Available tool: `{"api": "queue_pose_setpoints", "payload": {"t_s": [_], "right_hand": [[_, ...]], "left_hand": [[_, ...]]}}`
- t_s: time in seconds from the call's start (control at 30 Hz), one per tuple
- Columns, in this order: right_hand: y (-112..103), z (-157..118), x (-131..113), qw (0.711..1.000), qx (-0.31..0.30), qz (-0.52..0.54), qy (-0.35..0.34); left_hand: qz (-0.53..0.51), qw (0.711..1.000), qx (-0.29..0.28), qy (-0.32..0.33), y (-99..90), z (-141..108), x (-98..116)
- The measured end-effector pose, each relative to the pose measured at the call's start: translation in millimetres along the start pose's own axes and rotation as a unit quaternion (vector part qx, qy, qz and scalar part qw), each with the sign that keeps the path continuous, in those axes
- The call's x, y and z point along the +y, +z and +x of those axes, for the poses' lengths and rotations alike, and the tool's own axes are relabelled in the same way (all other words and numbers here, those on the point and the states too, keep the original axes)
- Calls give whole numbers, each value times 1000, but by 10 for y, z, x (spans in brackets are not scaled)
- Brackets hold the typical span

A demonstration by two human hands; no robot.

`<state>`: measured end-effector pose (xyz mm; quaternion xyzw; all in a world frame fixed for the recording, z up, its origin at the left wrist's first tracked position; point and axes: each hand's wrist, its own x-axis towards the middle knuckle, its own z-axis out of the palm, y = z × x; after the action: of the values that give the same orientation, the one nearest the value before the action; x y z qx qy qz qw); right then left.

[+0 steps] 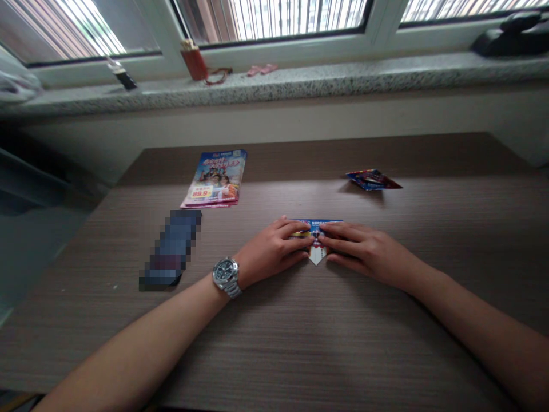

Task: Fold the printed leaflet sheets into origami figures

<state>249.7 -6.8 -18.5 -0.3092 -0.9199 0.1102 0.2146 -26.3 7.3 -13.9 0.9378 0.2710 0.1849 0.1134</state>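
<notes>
A small folded flyer (pixel 316 252) lies on the table in front of me, blue along its far edge, with a pale point facing me. My left hand (pixel 281 246), a metal watch (pixel 226 273) on its wrist, rests on the flyer's left part with fingers stretched out. From the other side my right hand (pixel 364 246) lies on the right part, fingers extended and slightly apart. Both sets of fingertips nearly meet at the middle and cover much of the print. Neither hand's thumb shows clearly.
A stack of printed flyers (pixel 218 178) lies at the back left. Nearer me is a pixelated phone-like object (pixel 171 249). A folded paper piece (pixel 373 179) stands at the back right. The windowsill (pixel 321 80) holds a red lighter-like item (pixel 194 63) and other small things.
</notes>
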Motion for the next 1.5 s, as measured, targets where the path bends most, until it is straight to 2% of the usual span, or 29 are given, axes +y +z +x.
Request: {"api": "queue_pose_setpoints", "payload": {"t_s": [0.33, 0.67, 1.0, 1.5], "right_hand": [[55, 11, -49, 999, -11, -42, 30], [70, 0, -24, 998, -27, -49, 17], [80, 3, -47, 998, -23, -57, 11], [91, 11, -55, 998, -33, -59, 11]], "left_hand": [[-1, 1000, -16, -6, 6, -4, -4], [-17, 999, -4, -32, 54, -27, -17], [4, 1000, -6, -13, 66, -20, -23], [9, 999, -21, -34, 60, -16, 10]]}}
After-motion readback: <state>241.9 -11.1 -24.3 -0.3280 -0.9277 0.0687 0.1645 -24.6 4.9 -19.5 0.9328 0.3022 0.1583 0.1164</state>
